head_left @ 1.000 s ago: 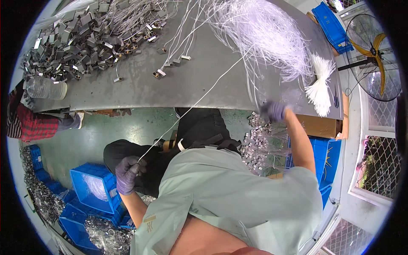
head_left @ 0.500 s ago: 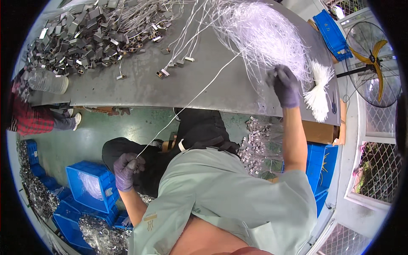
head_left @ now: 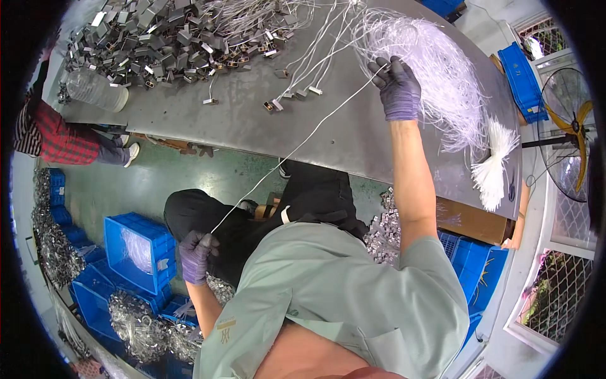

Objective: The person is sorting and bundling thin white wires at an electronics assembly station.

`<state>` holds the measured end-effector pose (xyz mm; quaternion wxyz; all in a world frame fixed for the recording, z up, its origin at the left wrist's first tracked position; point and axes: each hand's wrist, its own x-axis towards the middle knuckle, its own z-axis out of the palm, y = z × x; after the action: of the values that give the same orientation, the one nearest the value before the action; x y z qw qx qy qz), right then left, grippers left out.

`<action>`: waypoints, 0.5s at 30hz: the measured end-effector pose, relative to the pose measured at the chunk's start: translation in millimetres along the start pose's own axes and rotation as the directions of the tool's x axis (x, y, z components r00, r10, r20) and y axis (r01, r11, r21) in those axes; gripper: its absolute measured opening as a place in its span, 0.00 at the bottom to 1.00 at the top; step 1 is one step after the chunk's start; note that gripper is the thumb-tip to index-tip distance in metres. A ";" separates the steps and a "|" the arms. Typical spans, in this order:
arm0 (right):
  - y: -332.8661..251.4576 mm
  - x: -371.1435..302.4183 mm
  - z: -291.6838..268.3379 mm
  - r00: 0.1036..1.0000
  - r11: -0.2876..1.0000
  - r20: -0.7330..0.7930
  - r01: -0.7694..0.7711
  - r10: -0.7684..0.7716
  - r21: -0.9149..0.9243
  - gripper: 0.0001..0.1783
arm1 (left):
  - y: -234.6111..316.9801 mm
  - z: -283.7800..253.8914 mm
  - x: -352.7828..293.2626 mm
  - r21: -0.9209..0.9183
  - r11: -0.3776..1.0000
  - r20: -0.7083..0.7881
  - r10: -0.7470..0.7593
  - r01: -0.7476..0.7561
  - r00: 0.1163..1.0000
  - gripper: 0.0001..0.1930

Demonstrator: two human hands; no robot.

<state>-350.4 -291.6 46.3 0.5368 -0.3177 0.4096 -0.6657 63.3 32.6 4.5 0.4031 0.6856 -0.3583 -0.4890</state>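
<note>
In a purple glove, my left hand (head_left: pixel 197 252) is closed low at the left, beside my knee. It pinches the near end of a thin white cable (head_left: pixel 303 140). The cable runs up across the table edge toward a tangled heap of white strands (head_left: pixel 435 76). My right hand (head_left: pixel 399 91), also gloved, is over the table at the near left side of this heap. Its fingers are apart and bent around the cable's far part; I cannot tell whether they touch it.
Many small grey connectors (head_left: pixel 151 47) with cables are piled at the table's far left, by a clear plastic bottle (head_left: pixel 98 90). A tied white bundle (head_left: pixel 494 170) lies at the right edge. Blue crates (head_left: pixel 136 252) stand on the floor. Another person (head_left: pixel 66 136) is at the left.
My right hand has moved left and away from me to the cable, its fingers opening out. My left hand still grips the cable's end. The whole view has shifted.
</note>
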 end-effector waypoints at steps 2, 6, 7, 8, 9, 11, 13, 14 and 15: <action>0.8 2.0 3.3 1.000 1.000 -0.017 0.020 -0.020 -0.015 0.14 | -4.5 -2.7 -1.6 0.002 1.000 -0.029 0.025 -0.025 0.999 0.13; 6.4 3.0 10.4 1.000 1.000 -0.016 0.004 -0.004 -0.018 0.14 | -4.2 -7.7 -5.5 -0.019 0.998 -0.061 -0.054 0.053 0.997 0.13; 8.6 1.2 13.1 1.000 0.999 0.011 0.008 -0.007 -0.048 0.14 | -5.4 -9.0 -5.7 -0.009 0.999 -0.076 -0.031 0.031 0.997 0.13; 11.0 -0.8 15.9 0.999 0.997 0.038 0.013 -0.010 -0.078 0.15 | -6.1 -9.8 -6.2 0.001 1.000 -0.090 -0.008 0.008 0.996 0.13; 13.9 -2.8 18.9 0.999 0.997 0.040 0.011 -0.008 -0.077 0.15 | -6.1 -10.4 -6.8 0.002 1.000 -0.093 -0.009 0.009 0.996 0.13; 20.6 -8.5 25.8 0.993 0.994 0.098 -0.061 0.070 -0.091 0.16 | -6.1 -11.5 -7.6 -0.019 1.000 -0.102 0.019 -0.021 0.995 0.13; 25.7 -20.6 37.2 0.989 0.987 0.100 -0.100 0.113 -0.124 0.17 | -9.3 -12.5 -6.6 -0.039 0.999 -0.109 0.001 -0.005 0.994 0.13; 35.2 -24.2 38.9 0.978 0.987 0.138 -0.152 0.157 -0.048 0.17 | -10.3 -13.0 -6.0 -0.059 0.998 -0.112 -0.017 0.010 0.994 0.14; 44.6 -29.2 43.3 0.963 0.978 0.182 -0.208 0.201 0.024 0.17 | -7.9 -10.1 -5.3 -0.061 0.998 -0.120 -0.020 0.013 0.993 0.14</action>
<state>-286.4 -275.9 27.3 0.6440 -0.3203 0.3759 -0.5843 72.4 42.7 1.4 0.4403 0.7045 -0.3128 -0.4604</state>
